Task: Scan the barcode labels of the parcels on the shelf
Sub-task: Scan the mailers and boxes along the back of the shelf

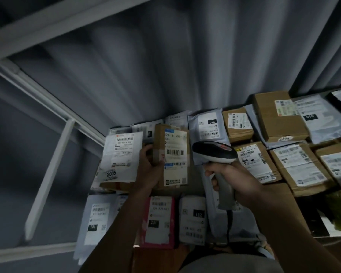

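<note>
My left hand [149,164] grips the left edge of a tall brown cardboard parcel [171,156], holding it upright with its white barcode label facing me. My right hand [232,184] grips the grey handle of a black-and-grey barcode scanner [215,152]. The scanner's head sits just right of that parcel's label, and its cable hangs down below my hand. A white parcel marked 2005 [122,156] stands right next to my left hand.
Several brown boxes [280,119] and grey mailer bags [207,127] with labels fill the shelf to the right. A pink parcel [159,221] and white parcels [193,219] marked 231 lie in the front row. White shelf frame bars [47,174] run at the left before a grey curtain.
</note>
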